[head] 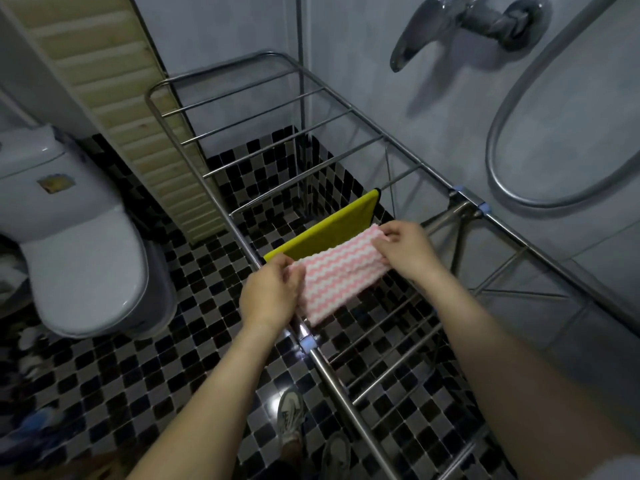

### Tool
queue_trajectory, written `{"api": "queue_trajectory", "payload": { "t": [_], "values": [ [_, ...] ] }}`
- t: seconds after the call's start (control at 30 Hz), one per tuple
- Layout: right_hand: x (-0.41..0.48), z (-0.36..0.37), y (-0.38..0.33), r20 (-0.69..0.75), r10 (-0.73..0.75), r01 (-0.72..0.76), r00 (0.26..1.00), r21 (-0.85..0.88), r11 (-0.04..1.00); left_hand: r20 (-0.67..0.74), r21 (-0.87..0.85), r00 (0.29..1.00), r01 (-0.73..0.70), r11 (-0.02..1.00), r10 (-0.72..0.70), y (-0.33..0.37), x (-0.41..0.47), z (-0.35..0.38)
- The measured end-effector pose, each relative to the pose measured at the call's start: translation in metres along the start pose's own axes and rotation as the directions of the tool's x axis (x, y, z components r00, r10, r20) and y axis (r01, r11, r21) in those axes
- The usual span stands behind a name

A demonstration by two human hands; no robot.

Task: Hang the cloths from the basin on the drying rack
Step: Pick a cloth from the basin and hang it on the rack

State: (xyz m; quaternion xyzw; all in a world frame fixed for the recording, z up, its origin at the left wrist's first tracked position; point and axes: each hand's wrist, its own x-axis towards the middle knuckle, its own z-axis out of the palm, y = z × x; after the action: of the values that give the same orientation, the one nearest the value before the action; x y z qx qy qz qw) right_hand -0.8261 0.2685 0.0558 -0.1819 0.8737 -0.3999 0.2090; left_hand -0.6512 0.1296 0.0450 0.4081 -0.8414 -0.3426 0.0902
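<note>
A steel drying rack [221, 206] runs from the far wall toward me over the checkered floor. A yellow cloth [332, 226] hangs over one of its middle rods. Just in front of it a pink-and-white zigzag cloth [337, 277] is stretched flat across the rack. My left hand [268, 294] pinches its near-left corner at the rack's left rail. My right hand [407, 249] pinches its far-right corner. The basin is not in view.
A white toilet [79, 258] stands at the left. A slatted panel [138, 140] leans beside the rack's far-left end. A wall tap [467, 26] and a looped shower hose [519, 140] hang at the right. My shoes [291, 420] are below, by the rack.
</note>
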Motion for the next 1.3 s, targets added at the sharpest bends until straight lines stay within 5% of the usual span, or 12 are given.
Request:
{"api": "queue_trajectory", "payload": {
  "t": [0.17,0.27,0.4,0.63,0.83,1.13,1.3],
  "values": [
    [0.003,0.011,-0.005,0.021,-0.072,0.075,0.997,-0.206,0.976,-0.019,0.108,0.999,-0.034,0.994,0.037,-0.007,-0.001,-0.001],
    [0.0,0.005,0.004,0.012,-0.136,0.131,0.991,-0.362,0.923,0.152,0.091,0.975,-0.174,0.98,0.16,-0.011,-0.01,-0.003],
    [-0.008,0.0,0.02,0.25,-0.15,0.252,0.957,-0.449,0.857,0.337,0.24,0.917,-0.302,0.923,0.212,-0.013,-0.021,-0.002],
    [-0.01,0.001,0.028,0.254,-0.258,0.351,0.932,-0.462,0.814,0.298,0.349,0.913,-0.375,0.859,0.277,-0.008,-0.023,0.0],
    [-0.017,0.0,0.034,0.029,-0.335,0.304,0.942,-0.501,0.811,0.221,0.407,0.923,-0.38,0.831,0.315,-0.006,-0.032,0.0],
    [-0.026,0.006,0.032,0.111,-0.358,0.355,0.927,-0.566,0.744,0.177,0.491,0.964,-0.263,0.831,0.201,0.003,-0.04,0.001],
    [-0.042,0.018,0.021,0.192,-0.426,0.464,0.884,-0.461,0.756,0.136,0.485,0.974,-0.226,0.845,0.182,0.002,-0.045,0.004]
  ]
}}
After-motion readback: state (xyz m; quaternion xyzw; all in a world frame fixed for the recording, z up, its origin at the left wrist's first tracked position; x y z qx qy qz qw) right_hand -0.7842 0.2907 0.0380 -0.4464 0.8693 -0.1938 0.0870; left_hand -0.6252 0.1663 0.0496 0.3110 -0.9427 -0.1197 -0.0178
